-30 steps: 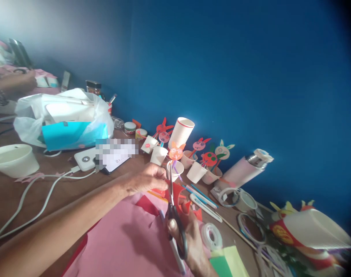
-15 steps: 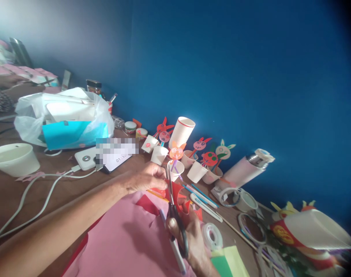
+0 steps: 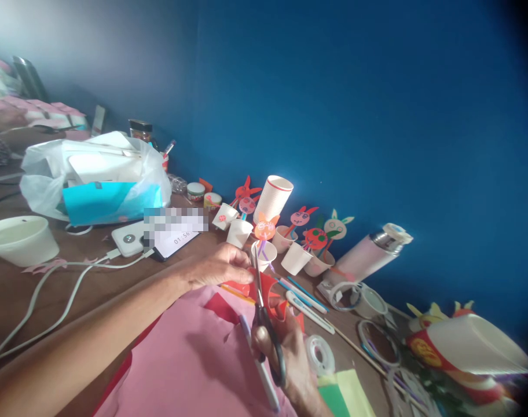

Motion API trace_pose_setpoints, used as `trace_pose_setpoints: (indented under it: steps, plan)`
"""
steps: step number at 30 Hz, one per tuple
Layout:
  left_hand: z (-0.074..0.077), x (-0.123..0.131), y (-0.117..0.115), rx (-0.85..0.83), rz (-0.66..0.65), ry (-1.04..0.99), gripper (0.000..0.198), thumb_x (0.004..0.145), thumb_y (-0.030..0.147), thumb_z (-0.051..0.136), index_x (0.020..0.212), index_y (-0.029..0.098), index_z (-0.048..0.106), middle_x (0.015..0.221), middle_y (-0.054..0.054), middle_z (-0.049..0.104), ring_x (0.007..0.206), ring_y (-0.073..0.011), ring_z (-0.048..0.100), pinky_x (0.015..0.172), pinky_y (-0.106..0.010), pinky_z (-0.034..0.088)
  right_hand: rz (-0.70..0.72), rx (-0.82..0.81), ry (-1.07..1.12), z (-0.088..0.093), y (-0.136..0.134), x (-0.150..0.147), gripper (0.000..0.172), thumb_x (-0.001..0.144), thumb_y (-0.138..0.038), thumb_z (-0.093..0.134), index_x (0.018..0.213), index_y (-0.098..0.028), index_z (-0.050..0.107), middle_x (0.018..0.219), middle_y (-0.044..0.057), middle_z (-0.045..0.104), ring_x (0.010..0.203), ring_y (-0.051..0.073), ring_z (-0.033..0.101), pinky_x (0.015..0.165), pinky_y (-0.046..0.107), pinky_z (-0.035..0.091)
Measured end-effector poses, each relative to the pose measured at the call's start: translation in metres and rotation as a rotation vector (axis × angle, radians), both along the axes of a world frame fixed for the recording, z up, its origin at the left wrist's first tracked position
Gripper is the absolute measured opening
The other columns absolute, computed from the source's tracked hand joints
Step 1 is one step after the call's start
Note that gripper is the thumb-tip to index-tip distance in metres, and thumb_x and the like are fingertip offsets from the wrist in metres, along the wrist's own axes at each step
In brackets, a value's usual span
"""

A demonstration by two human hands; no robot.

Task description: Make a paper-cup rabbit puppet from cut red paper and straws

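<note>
Left hand [image 3: 218, 269] pinches red paper [image 3: 268, 286] taut at frame centre so right hand [image 3: 285, 353], gripping scissors [image 3: 266, 324], cuts cleanly.

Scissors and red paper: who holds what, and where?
Right hand holds the scissors by the handle loops; left hand pinches the red paper at its edge.

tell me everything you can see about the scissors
The scissors have dark handle loops and slim metal blades pointing away from the person, up towards the paper cups. The right hand holds them, fingers through the loops. The blades look nearly closed and bite into a piece of red paper, which the left hand grips, above a pink sheet.
</note>
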State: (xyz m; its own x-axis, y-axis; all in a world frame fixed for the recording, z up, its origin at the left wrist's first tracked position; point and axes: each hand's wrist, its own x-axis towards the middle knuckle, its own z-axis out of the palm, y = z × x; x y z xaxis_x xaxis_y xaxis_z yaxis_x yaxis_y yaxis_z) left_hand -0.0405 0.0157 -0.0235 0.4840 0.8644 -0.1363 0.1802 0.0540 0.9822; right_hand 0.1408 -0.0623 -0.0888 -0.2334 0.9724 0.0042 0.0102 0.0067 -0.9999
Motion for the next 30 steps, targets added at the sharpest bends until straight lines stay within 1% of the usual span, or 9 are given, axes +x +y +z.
trace_pose_setpoints:
  steps: [5, 8, 12, 16, 19, 21, 23, 26, 30]
  plan:
    - [0.003, 0.004, -0.003, -0.066, 0.043, -0.134, 0.02, 0.062, 0.031, 0.068, 0.065, 0.013, 0.061, 0.06, 0.003, 0.054, 0.058, -0.0097, 0.045, 0.058, -0.024, 0.033, -0.002, 0.079, 0.081, 0.001, -0.001, -0.001, 0.042, 0.067, -0.047, 0.069, 0.088, -0.019, 0.046, 0.059, -0.004, 0.052, 0.048, 0.008, 0.041, 0.043, 0.017, 0.035]
    - [0.003, 0.004, -0.003, -0.07, 0.05, -0.171, 0.021, 0.063, 0.032, 0.068, 0.069, 0.012, 0.062, 0.067, 0.001, 0.058, 0.064, -0.0113, 0.049, 0.063, -0.024, 0.035, 0.007, 0.08, 0.114, -0.004, -0.001, -0.001, 0.041, 0.067, -0.045, 0.07, 0.087, -0.019, 0.046, 0.061, -0.004, 0.05, 0.049, 0.008, 0.041, 0.044, 0.018, 0.034]
    - [0.002, 0.003, -0.003, -0.002, 0.04, -0.125, 0.02, 0.063, 0.031, 0.066, 0.06, 0.013, 0.056, 0.06, 0.003, 0.051, 0.059, -0.0104, 0.045, 0.058, -0.024, 0.032, -0.005, 0.062, 0.102, -0.01, -0.001, -0.001, 0.047, 0.064, -0.046, 0.071, 0.091, -0.019, 0.045, 0.061, -0.004, 0.05, 0.05, 0.009, 0.043, 0.046, 0.019, 0.037]
    - [0.005, 0.002, -0.004, 0.013, 0.043, -0.074, 0.018, 0.063, 0.027, 0.061, 0.057, 0.015, 0.051, 0.054, 0.005, 0.044, 0.052, -0.0082, 0.037, 0.052, -0.023, 0.026, 0.004, 0.081, 0.022, -0.003, -0.003, -0.003, 0.046, 0.068, -0.053, 0.065, 0.091, -0.018, 0.046, 0.061, -0.003, 0.051, 0.051, 0.009, 0.043, 0.047, 0.019, 0.038]
    - [0.008, 0.002, -0.006, 0.031, 0.035, -0.074, 0.017, 0.063, 0.026, 0.06, 0.057, 0.014, 0.05, 0.055, 0.005, 0.045, 0.054, -0.0085, 0.037, 0.053, -0.023, 0.027, -0.013, 0.096, -0.014, 0.003, -0.003, -0.004, 0.045, 0.068, -0.056, 0.063, 0.086, -0.019, 0.047, 0.059, -0.003, 0.05, 0.049, 0.009, 0.041, 0.046, 0.019, 0.037]
    - [0.01, 0.001, -0.007, 0.038, 0.029, -0.054, 0.016, 0.063, 0.025, 0.059, 0.058, 0.014, 0.049, 0.057, 0.004, 0.045, 0.055, -0.009, 0.037, 0.055, -0.023, 0.028, -0.042, 0.096, -0.023, 0.004, -0.004, -0.004, 0.045, 0.066, -0.058, 0.064, 0.084, -0.019, 0.048, 0.059, -0.003, 0.05, 0.05, 0.009, 0.042, 0.046, 0.019, 0.038]
    - [0.011, 0.001, -0.009, 0.032, 0.026, -0.028, 0.015, 0.064, 0.025, 0.058, 0.059, 0.015, 0.048, 0.056, 0.005, 0.044, 0.055, -0.009, 0.036, 0.055, -0.024, 0.027, -0.068, 0.083, -0.024, 0.002, -0.004, -0.003, 0.047, 0.064, -0.057, 0.066, 0.086, -0.019, 0.05, 0.06, -0.002, 0.052, 0.052, 0.01, 0.044, 0.047, 0.02, 0.039]
    - [0.013, 0.0, -0.01, 0.021, 0.032, -0.022, 0.016, 0.065, 0.025, 0.058, 0.059, 0.015, 0.048, 0.057, 0.004, 0.045, 0.056, -0.0092, 0.037, 0.056, -0.024, 0.028, -0.047, 0.071, 0.012, -0.004, -0.005, -0.002, 0.05, 0.062, -0.055, 0.069, 0.091, -0.019, 0.05, 0.058, -0.002, 0.053, 0.051, 0.011, 0.046, 0.043, 0.019, 0.039]
    - [0.013, 0.0, -0.008, 0.02, 0.031, -0.035, 0.016, 0.064, 0.025, 0.059, 0.058, 0.015, 0.049, 0.059, 0.004, 0.048, 0.057, -0.0097, 0.039, 0.058, -0.024, 0.029, -0.033, 0.066, 0.063, -0.008, -0.004, -0.002, 0.048, 0.062, -0.052, 0.071, 0.089, -0.019, 0.049, 0.055, -0.003, 0.052, 0.047, 0.01, 0.044, 0.039, 0.017, 0.036]
